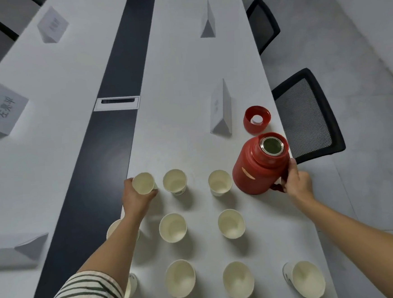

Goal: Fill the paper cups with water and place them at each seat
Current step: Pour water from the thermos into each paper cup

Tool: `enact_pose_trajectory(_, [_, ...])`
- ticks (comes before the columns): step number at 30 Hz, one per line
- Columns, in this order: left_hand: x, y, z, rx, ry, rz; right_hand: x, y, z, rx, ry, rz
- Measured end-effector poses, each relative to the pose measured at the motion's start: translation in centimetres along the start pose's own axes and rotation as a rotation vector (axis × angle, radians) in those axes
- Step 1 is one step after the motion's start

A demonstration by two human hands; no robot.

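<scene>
Several white paper cups stand in rows on the white table [185,79], among them one [175,181] in the back row and one [172,227] in the middle. My left hand [135,197] grips the back-left cup [143,183], tilted slightly toward me. A red thermos [258,165] stands open at the right, its steel mouth showing. My right hand [295,183] grips its handle. The thermos's red lid [256,120] lies upturned behind it. The cups look empty.
Folded white name cards stand along the table, one [220,110] just behind the cups, another [2,110] at the far left. Black mesh chairs [305,114] line the right edge. A dark strip with a cable port [116,103] runs down the table's middle.
</scene>
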State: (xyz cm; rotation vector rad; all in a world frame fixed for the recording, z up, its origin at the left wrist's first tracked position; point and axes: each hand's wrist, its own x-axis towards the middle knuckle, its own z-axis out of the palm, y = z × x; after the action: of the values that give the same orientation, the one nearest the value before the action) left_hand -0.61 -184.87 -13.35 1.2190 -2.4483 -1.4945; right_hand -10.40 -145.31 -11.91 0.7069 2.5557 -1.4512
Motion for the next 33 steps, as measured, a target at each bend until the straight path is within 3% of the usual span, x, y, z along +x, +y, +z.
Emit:
enact_pose_trajectory(7, [0.6,0.0,-0.1,0.158,-0.04,0.025,0.2,0.1,-0.3,-0.007,-0.028,0.0])
enact_pose_trajectory(11, [-0.4,1.8,-0.4,0.505,-0.033,0.362,-0.3,-0.3,-0.7,0.02,-0.08,0.013])
enact_pose_trajectory(14, [-0.7,3.6,0.3,0.734,-0.185,0.592,-0.6,-0.9,-0.8,0.048,-0.08,0.0])
enact_pose_trajectory(20, [-0.2,5.5,3.6,1.039,-0.35,0.663,-0.5,-0.5,-1.1,0.108,-0.122,0.05])
enact_pose_trajectory(26, [-1.7,6.5,5.3,0.721,-0.362,0.507,-0.7,0.2,-0.9,0.162,-0.129,0.04])
enact_pose_trajectory(29, [-2.8,8.0,5.5,0.415,-0.255,0.379,-0.8,-0.1,-1.0,0.229,-0.124,0.067])
enact_pose_trajectory(33, [-3.3,10.0,5.6,0.245,-0.143,0.351,-1.0,-1.1,-1.0,0.26,-0.102,0.093])
